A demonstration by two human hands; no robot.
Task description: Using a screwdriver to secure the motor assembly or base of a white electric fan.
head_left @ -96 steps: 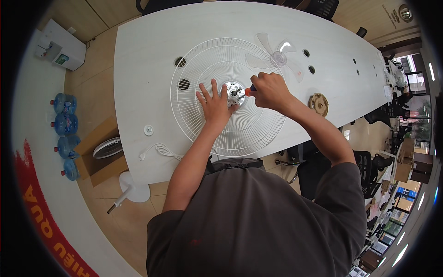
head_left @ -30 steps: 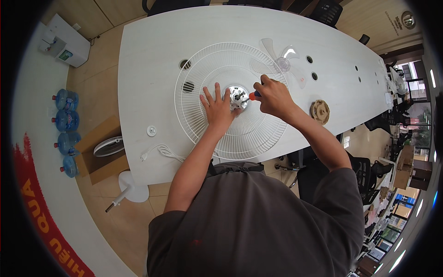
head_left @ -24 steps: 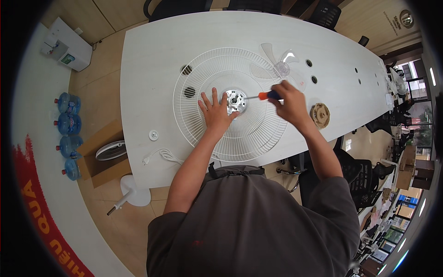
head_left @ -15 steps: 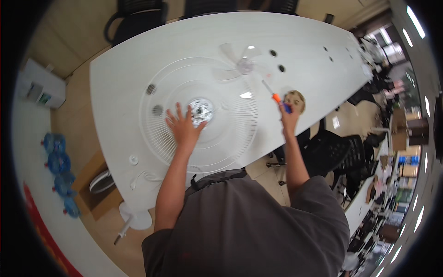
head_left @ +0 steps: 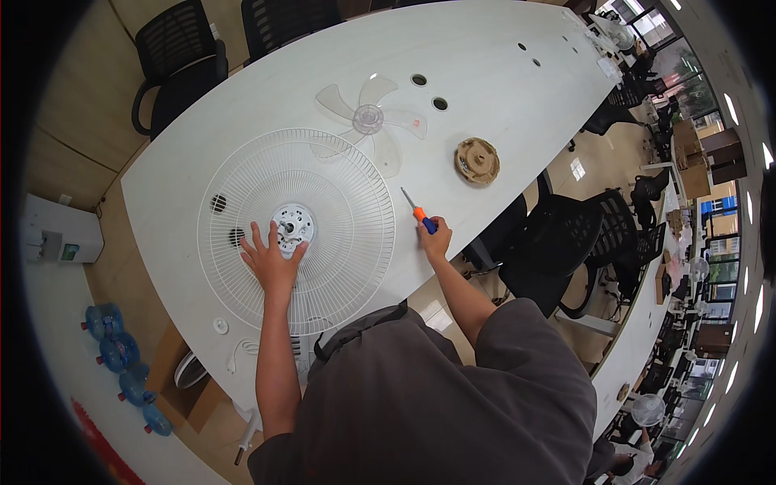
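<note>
A large round white wire fan grille [head_left: 347,218] lies on the white table, with a white hub plate [head_left: 296,229] and a shaft at its middle. My left hand [head_left: 273,260] rests on the hub's lower left edge, fingers spread. To the right of the grille, my right hand [head_left: 436,239] grips a screwdriver [head_left: 418,213] with an orange and blue handle, its tip pointing up and left. A clear fan blade set [head_left: 368,120] lies beyond, partly over or under the grille's far edge; I cannot tell which. Farther right sits a round tan part [head_left: 477,161] with a raised centre.
A small white round piece [head_left: 221,326] and a white cord [head_left: 242,349] lie at the table's near left. Black office chairs [head_left: 550,246] stand along the right edge. An open cardboard box [head_left: 174,380] and blue water bottles [head_left: 119,352] are on the floor at left.
The view has shifted, so the table's things appear farther left. My right hand with the screwdriver has come away from beside the tan part, nearer the table's front edge. My left hand stays at the hub.
</note>
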